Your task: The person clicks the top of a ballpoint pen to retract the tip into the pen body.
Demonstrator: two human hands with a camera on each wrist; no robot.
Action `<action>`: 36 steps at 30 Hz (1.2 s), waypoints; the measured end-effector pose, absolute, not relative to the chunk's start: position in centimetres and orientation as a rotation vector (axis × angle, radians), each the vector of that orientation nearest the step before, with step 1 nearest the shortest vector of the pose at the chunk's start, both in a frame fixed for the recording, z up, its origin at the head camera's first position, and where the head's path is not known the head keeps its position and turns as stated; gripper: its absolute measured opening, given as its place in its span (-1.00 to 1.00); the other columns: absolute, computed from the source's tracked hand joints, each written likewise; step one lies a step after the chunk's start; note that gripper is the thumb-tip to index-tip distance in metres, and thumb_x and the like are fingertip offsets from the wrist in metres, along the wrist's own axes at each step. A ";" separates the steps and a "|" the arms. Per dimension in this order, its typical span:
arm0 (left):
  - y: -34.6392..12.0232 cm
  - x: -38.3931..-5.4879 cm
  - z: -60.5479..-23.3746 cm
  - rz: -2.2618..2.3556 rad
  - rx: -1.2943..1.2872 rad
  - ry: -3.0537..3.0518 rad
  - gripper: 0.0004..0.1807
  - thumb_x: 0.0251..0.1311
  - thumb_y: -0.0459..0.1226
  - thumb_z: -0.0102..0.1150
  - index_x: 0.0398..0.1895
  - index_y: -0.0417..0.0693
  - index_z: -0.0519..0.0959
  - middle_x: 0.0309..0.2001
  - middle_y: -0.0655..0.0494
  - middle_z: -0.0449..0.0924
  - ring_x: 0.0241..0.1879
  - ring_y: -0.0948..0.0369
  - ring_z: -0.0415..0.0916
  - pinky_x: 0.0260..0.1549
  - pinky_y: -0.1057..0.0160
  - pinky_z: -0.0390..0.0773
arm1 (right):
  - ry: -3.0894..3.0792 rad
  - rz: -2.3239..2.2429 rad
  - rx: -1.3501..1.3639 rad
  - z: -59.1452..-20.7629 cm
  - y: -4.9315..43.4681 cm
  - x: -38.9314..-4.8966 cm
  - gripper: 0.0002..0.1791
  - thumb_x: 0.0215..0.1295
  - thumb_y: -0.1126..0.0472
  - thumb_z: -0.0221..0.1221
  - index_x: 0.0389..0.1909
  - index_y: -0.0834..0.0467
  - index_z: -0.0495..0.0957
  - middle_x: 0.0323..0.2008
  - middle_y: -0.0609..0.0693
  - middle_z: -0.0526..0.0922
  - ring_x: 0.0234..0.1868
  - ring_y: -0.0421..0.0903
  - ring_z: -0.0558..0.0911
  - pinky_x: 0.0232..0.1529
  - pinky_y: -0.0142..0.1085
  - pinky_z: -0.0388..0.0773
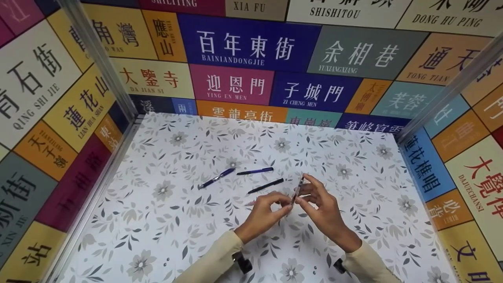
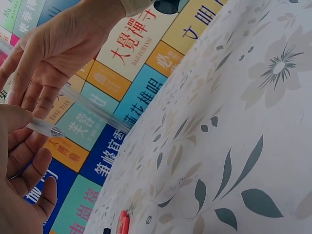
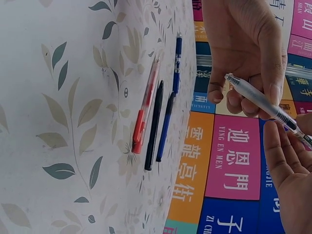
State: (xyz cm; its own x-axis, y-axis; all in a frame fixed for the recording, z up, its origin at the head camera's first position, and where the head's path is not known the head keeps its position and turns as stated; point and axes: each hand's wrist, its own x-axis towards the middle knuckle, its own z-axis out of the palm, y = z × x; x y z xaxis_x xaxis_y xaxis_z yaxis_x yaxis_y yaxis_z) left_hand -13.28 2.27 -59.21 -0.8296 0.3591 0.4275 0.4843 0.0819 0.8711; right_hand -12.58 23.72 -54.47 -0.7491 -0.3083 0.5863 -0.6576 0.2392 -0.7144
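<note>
Above the table, a pen with a translucent barrel is held tilted between both hands. My left hand pinches its lower part between thumb and fingers; in the right wrist view that frosted end of the pen sticks out past the thumb. My right hand holds the pen's other part, its index fingertip near the upper end and its thumb lower down. In the left wrist view, the pen tip shows beside my left hand, with my right hand above.
Left of the hands lie a black pen, a dark blue pen and a blue pen with a clear barrel. A red pen is mostly hidden by my left hand in the head view. Sign-patterned panels surround the flowered table.
</note>
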 end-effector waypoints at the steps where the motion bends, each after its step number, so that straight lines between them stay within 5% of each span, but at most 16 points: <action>1: 2.2 -13.3 -59.3 -1.862 -0.875 -2.227 -0.90 0.51 -0.31 0.38 -0.03 -0.08 0.81 -0.13 0.13 0.79 -0.13 0.31 0.66 -0.04 0.22 0.69 | -2.197 1.514 0.885 -54.5 23.7 -12.6 -0.11 0.22 0.72 0.37 0.58 0.41 0.32 -0.01 0.27 0.74 -0.02 0.11 0.79 -0.03 -0.37 0.74; 9: 1.5 -13.4 -59.6 -1.862 -0.859 -2.223 -0.89 0.48 -0.33 0.42 -0.02 -0.07 0.83 -0.07 0.13 0.82 -0.14 0.27 0.67 -0.04 0.19 0.70 | -2.222 1.461 0.872 -54.9 23.9 -12.7 -0.15 0.17 0.78 0.34 0.52 0.49 0.33 -0.02 0.31 0.72 -0.06 0.16 0.78 -0.01 -0.42 0.71; 23: 0.2 -13.5 -59.9 -1.852 -0.821 -2.247 -0.90 0.49 -0.32 0.41 -0.04 -0.04 0.83 -0.14 0.11 0.80 -0.15 0.27 0.68 -0.06 -0.08 0.73 | -2.235 1.513 0.832 -55.4 24.8 -12.8 -0.45 0.34 0.67 0.32 0.31 0.30 0.57 0.05 0.26 0.73 0.01 0.10 0.81 0.06 -0.34 0.73; 31: -0.9 -13.6 -60.6 -1.800 -0.803 -2.242 -0.90 0.45 -0.37 0.43 -0.07 -0.19 0.82 -0.21 0.08 0.78 -0.18 0.24 0.68 -0.08 0.17 0.72 | -2.207 1.452 0.789 -55.8 25.4 -12.9 -0.55 0.20 0.78 0.32 0.10 0.51 0.59 -0.04 0.29 0.72 -0.11 0.26 0.79 -0.04 -0.38 0.73; 36: -1.7 -13.7 -61.1 -1.814 -0.773 -2.244 -0.90 0.43 -0.38 0.44 -0.06 -0.12 0.83 -0.17 0.05 0.80 -0.17 0.10 0.70 -0.08 -0.04 0.75 | -2.200 1.491 0.727 -56.0 26.3 -13.0 -0.57 0.26 0.71 0.35 0.12 0.41 0.64 -0.02 0.23 0.75 -0.08 0.20 0.81 -0.05 -0.38 0.73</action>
State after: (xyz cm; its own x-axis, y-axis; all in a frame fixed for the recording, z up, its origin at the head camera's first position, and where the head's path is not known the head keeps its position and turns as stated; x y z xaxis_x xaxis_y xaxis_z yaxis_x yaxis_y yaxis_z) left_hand -13.71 -1.69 -61.13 -0.8551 0.2930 0.4277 0.4796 0.1341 0.8672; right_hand -12.97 26.34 -56.04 -0.7923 -0.2020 0.5757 -0.6096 0.3022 -0.7329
